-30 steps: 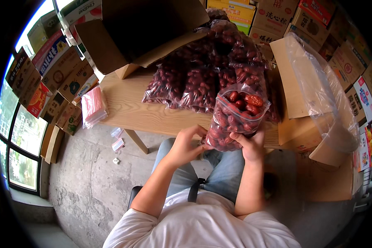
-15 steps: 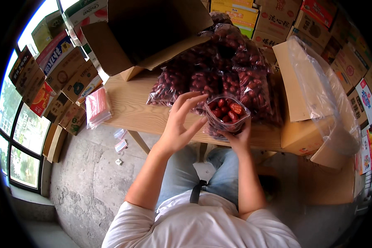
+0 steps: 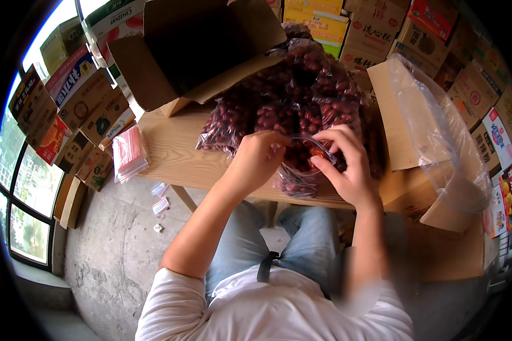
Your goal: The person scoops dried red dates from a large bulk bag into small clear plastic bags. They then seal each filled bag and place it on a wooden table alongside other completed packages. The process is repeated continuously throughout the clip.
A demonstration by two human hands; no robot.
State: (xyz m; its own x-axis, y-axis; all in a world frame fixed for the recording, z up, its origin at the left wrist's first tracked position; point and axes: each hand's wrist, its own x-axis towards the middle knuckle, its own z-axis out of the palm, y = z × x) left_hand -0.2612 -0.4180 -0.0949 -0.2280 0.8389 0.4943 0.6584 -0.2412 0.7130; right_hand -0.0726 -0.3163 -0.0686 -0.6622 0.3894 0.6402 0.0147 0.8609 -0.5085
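A clear plastic bag of red dates [image 3: 297, 183] stands with its mouth up at the table's near edge, in front of me. My left hand [image 3: 260, 159] pinches the left side of its rim, the fingertips pressed together. On the other side my right hand [image 3: 350, 165] curls round the right part of the rim, thumb and fingers bent over the opening. Dark red dates show between the two hands. Behind them, many filled clear bags of red dates [image 3: 275, 118] are heaped on the table.
An open cardboard box [image 3: 139, 71] lies tilted at the table's [image 3: 168, 142] far left. At the left edge sits a stack of flat zip bags [image 3: 129, 153]. Another open carton [image 3: 395, 122] with a plastic liner [image 3: 432, 119] stands at right. Small plastic scraps [image 3: 160, 205] lie on the floor.
My left hand has gone from spread fingers to a pinch on the bag's rim. My right hand has moved from under the bag's side up to its rim.
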